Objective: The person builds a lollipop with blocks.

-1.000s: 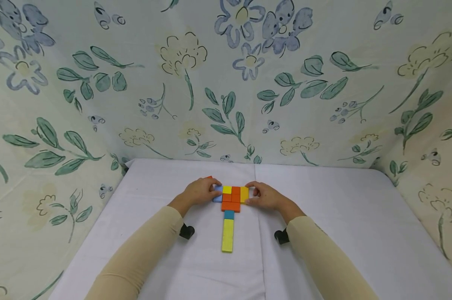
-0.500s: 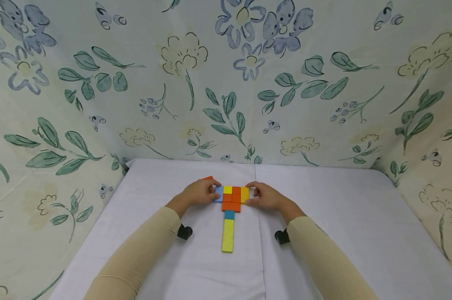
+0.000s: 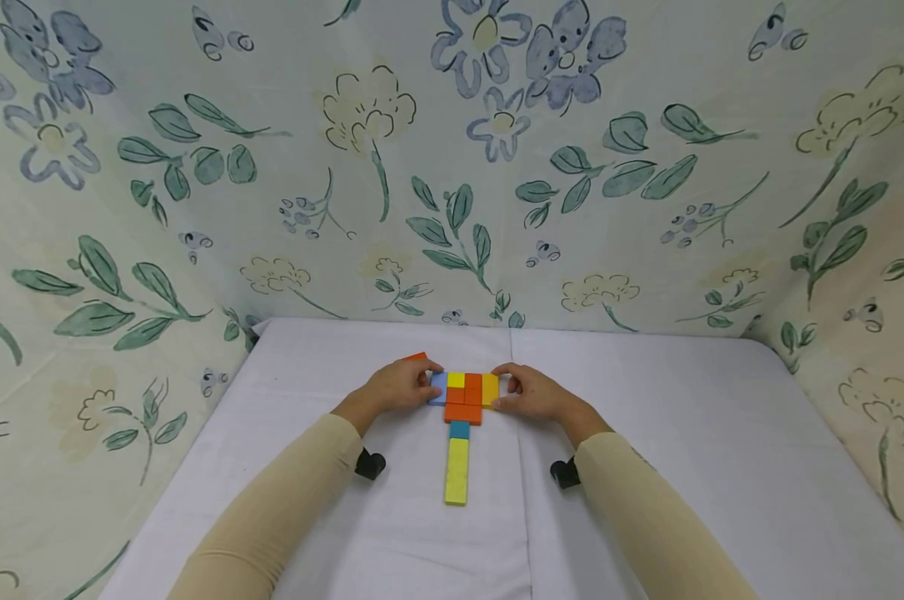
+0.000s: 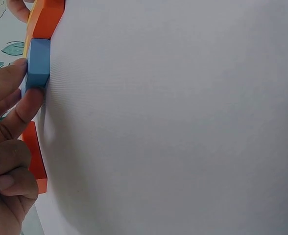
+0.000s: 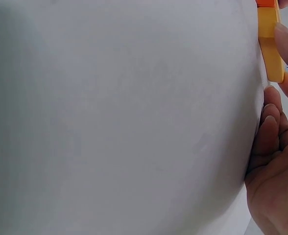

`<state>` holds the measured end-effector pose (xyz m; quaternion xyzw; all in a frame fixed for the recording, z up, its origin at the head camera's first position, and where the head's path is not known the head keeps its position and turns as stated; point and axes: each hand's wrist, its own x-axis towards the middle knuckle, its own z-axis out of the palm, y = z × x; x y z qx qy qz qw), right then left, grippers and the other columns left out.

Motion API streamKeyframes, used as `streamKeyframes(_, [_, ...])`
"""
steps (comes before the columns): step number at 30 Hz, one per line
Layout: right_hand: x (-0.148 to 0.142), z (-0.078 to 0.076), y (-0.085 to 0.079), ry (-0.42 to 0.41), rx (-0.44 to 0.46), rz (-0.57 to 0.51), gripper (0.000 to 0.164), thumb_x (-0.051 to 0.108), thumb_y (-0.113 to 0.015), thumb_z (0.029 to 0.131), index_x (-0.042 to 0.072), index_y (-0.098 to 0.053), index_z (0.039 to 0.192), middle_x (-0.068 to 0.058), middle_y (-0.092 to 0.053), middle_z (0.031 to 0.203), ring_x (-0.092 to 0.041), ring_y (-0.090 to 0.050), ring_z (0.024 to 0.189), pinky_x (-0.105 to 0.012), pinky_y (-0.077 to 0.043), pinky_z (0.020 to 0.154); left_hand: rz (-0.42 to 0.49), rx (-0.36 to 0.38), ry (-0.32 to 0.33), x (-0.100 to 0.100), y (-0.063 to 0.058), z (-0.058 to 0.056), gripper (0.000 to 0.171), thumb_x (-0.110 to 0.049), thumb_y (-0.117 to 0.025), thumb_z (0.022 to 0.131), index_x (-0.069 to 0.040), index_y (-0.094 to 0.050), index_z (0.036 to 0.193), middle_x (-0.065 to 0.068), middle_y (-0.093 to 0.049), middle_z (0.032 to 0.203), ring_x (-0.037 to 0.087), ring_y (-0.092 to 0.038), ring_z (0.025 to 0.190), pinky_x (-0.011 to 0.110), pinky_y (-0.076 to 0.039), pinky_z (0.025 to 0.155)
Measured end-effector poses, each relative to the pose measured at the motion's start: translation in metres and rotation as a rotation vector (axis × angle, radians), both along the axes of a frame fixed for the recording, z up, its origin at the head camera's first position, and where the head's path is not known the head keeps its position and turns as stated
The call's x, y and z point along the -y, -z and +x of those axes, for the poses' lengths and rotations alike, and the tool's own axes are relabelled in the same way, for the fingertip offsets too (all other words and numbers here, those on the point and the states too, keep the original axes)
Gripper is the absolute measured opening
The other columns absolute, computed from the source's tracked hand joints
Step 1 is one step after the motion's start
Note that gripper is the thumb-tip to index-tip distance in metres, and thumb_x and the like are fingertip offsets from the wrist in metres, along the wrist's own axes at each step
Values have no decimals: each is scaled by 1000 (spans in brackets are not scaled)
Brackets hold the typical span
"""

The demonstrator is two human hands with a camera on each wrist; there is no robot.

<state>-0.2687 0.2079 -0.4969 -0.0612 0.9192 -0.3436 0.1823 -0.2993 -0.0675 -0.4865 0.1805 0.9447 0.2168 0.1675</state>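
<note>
Coloured blocks lie together near the table's middle. My left hand [image 3: 395,385] pinches the light blue block [image 3: 439,383] at the left end between thumb and finger; the left wrist view shows fingertips on that blue block [image 4: 39,61]. At the right end, my right hand [image 3: 537,393] has thumb and finger at the far and near ends of an amber block [image 3: 490,392]. Between them sit a small yellow block [image 3: 456,380] and several orange ones, with a wider orange block [image 3: 462,413] below. A teal block [image 3: 459,430] and a long lime block [image 3: 456,471] run down from it like a stem.
Another orange block [image 3: 416,357] lies behind my left hand, partly hidden by it. White cloth covers the table [image 3: 684,450]. Floral fabric [image 3: 452,167] hangs at the back and both sides. Black mounts [image 3: 371,464] show beneath the wrists.
My left hand and the light blue block have shifted very slightly right, and more of the orange block behind that hand shows. The right hand keeps its place at the amber block.
</note>
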Motion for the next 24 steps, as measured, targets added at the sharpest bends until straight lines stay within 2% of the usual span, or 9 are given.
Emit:
streamKeyframes(6, [0,-1,1,-4,-2,-3,53,31,-77,92,23,-55,140,-6,-53,104,-21,-51,95,-34,-42,79,0,-8,-3,1,0,1,48,-42,-71,95,-27,-62,139,-2,-60,87,16,-56,79,28,-44,69])
streamKeyframes(9, [0,0,0,-8,-4,1,53,31,-76,92,22,-55,140,-6,-53,104,-21,-51,95,-34,-42,79,-3,-33,-16,4,0,1,48,-41,-68,97,-27,-60,142,-1,-64,93,17,-57,83,30,-48,73])
streamKeyframes(12, [0,0,1,-11,-9,10,53,32,-76,92,22,-55,140,-6,-53,103,-21,-51,94,-34,-42,79,-12,-81,-68,9,-1,2,46,-40,-65,99,-27,-59,143,0,-70,109,19,-61,92,35,-54,84])
streamKeyframes(15, [0,0,1,-12,-12,14,53,32,-76,92,22,-55,140,-6,-53,103,-21,-51,94,-34,-42,79,-45,-118,-158,15,-2,1,46,-42,-64,100,-27,-58,143,3,-72,118,21,-62,96,40,-56,90])
streamKeyframes(19, [0,0,0,-8,-10,11,53,32,-76,92,22,-55,140,-6,-53,104,-22,-51,94,-34,-42,79,-115,-123,-258,25,-2,-2,50,-45,-66,98,-25,-56,143,4,-72,104,21,-62,87,37,-56,80])
streamKeyframes(24, [1,1,-2,-3,-3,10,53,32,-76,92,22,-55,140,-6,-53,104,-22,-51,95,-34,-42,79,-154,-127,-286,38,2,-7,52,-45,-70,95,-20,-60,139,3,-66,85,20,-59,75,31,-48,65])
